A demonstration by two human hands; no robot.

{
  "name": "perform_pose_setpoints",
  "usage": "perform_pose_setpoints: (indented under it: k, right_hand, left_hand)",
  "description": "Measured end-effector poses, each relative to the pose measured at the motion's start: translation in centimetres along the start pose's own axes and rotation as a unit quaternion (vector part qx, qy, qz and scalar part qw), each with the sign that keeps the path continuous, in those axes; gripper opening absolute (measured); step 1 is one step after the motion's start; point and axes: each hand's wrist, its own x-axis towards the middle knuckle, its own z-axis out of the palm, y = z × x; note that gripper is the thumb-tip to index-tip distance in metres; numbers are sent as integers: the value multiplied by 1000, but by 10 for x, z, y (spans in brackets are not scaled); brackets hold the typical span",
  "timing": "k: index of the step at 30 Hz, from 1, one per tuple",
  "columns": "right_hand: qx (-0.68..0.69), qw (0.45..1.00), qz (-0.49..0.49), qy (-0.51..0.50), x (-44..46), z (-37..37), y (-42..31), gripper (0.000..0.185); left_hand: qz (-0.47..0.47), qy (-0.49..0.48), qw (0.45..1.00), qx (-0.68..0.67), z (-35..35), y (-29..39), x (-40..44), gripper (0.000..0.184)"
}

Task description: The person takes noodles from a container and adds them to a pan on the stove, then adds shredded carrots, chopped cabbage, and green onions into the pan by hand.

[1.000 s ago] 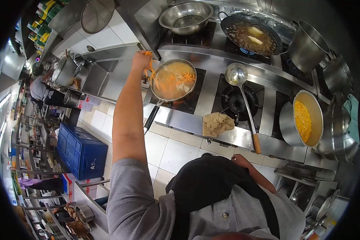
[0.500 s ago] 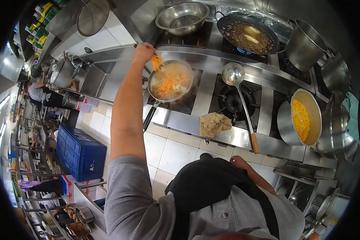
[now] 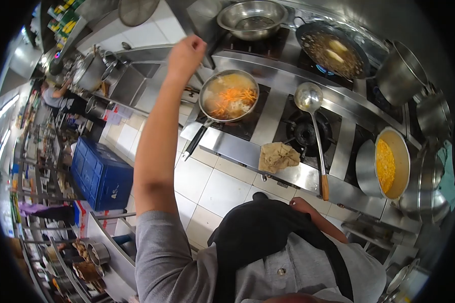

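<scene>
My left hand (image 3: 188, 54) is raised beyond the upper left of a frying pan (image 3: 203, 103), its fingers curled closed. No carrot strips show in it, and the inside of the fist is hidden. Orange carrot strips (image 3: 235, 95) lie in the pan over pale shreds and a yellowish, steaming mix. The pan sits on the left front burner, its black handle (image 3: 196, 141) pointing down toward me. My right hand (image 3: 302, 204) is low by my apron, near the stove's front edge; its fingers are mostly hidden and nothing is seen in it.
A ladle (image 3: 309, 97) rests across the middle burner beside a tan cloth (image 3: 278, 156). Behind, a dark wok (image 3: 308, 43) of bubbling oil with pale pieces sits over a blue flame, next to a steel bowl (image 3: 253, 35). Rightward is a pot (image 3: 402, 169) of yellow shreds. Another person (image 3: 60, 96) stands far left.
The carrot strips seen in my left hand no longer show there; more lie in the pan. That hand has risen away from the pan. The whole view has shifted slightly.
</scene>
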Motion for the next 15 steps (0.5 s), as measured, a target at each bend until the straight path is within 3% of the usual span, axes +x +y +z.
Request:
perform_pose_setpoints:
  k: [2,3,4,5,6,8,11,15]
  right_hand:
    - [-1,1000,1,-1,6,-8,-24,28]
    - [2,1000,-22,-10,20,0,-14,27]
    - [-13,998,-41,-50,32,-1,-15,27]
    - [-125,983,-61,-119,39,-12,-36,28]
    - [-119,981,-73,-134,56,-9,-42,28]
    - [-125,972,-97,-175,88,-8,-65,28]
    - [-174,948,-133,-231,147,-5,-123,28]
    - [-257,901,-200,-286,204,32,-224,29]
  left_hand:
    - [33,7,999,1,-9,4,-42,20]
    - [-6,-2,999,-32,-19,10,-66,19]
    - [-3,35,998,-56,-21,2,-97,15]
    - [-17,38,997,-70,-32,0,-132,12]
    - [-15,93,994,-47,-46,3,-171,11]
    - [-136,14,986,-98,-74,-4,-262,13]
    - [-209,8,975,76,-154,-12,-391,5]
    - [-422,184,858,228,-311,16,-557,10]
